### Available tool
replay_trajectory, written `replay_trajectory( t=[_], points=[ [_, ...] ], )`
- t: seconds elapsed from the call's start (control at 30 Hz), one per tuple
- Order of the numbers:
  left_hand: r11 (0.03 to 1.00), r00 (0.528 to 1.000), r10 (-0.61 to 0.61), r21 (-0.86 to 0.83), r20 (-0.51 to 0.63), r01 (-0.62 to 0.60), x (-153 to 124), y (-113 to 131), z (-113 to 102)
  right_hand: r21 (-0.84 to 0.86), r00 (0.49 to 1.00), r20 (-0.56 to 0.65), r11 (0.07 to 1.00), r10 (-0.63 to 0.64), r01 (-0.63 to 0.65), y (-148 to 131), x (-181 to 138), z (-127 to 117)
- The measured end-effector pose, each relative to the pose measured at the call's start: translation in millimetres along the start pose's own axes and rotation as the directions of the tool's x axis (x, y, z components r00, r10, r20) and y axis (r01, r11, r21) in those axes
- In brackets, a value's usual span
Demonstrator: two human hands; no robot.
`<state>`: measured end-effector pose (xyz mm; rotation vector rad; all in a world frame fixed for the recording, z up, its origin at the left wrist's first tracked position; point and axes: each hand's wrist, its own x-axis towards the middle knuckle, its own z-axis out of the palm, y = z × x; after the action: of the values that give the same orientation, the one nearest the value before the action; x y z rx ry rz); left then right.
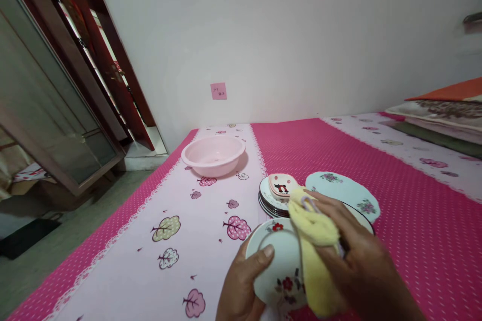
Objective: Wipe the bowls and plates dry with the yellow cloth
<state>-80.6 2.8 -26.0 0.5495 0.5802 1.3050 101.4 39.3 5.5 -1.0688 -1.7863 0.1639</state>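
My left hand grips the near edge of a white flowered plate, thumb on its face. My right hand presses a yellow cloth against the plate's right side, fingers closed over the cloth. Just behind stands a stack of plates with a small pink dish on top. A pale blue scalloped plate lies to the right of the stack, partly over another plate's rim.
A pink plastic basin sits farther back on the pink tree-patterned sheet. Folded bedding is piled at the far right. A glass-doored cabinet and the floor lie to the left. A white wall is behind.
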Motion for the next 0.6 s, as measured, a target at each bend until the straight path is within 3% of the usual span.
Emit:
replay_trajectory(
  t=[0.03, 0.1, 0.2, 0.27, 0.37, 0.43, 0.53, 0.6],
  points=[
    [1.000, 0.999, -0.007, 0.027, -0.049, 0.009, -2.9, 2.5, -4.1, 0.095, 0.989, 0.062, 0.985, 0.137, -0.143, 2.9, 1.4, -8.5],
    [0.997, 0.988, -0.020, 0.070, -0.152, 0.031, -8.1, 6.4, -11.1, 0.246, 0.909, 0.185, 0.878, 0.374, -0.411, 4.8, 2.3, -22.8],
    [0.993, 0.969, -0.040, 0.101, -0.242, 0.067, -12.1, 7.5, -14.1, 0.399, 0.786, 0.307, 0.677, 0.537, -0.619, -4.6, 0.6, -29.5],
    [0.991, 0.961, -0.031, 0.119, -0.273, 0.065, -12.1, 6.7, -11.4, 0.493, 0.721, 0.503, 0.527, 0.477, -0.693, -16.2, -0.3, -23.4],
    [0.977, 0.947, 0.034, 0.209, -0.319, 0.036, -10.2, 8.2, -6.2, 0.544, 0.633, 0.743, 0.353, 0.219, -0.761, -30.1, 0.8, -7.6],
    [0.955, 0.937, 0.097, 0.297, -0.335, 0.007, -8.7, 11.6, -4.0, 0.546, 0.628, 0.760, 0.359, 0.169, -0.757, -33.1, 1.9, 1.4],
    [0.939, 0.947, 0.150, 0.342, -0.286, -0.046, -6.7, 16.7, -1.8, 0.530, 0.632, 0.740, 0.379, 0.230, -0.759, -31.7, 1.8, 8.4],
    [0.951, 0.947, 0.168, 0.299, -0.272, -0.083, -5.6, 18.1, 0.3, 0.534, 0.626, 0.731, 0.343, 0.271, -0.773, -30.9, 0.4, 10.5]
  ],
)
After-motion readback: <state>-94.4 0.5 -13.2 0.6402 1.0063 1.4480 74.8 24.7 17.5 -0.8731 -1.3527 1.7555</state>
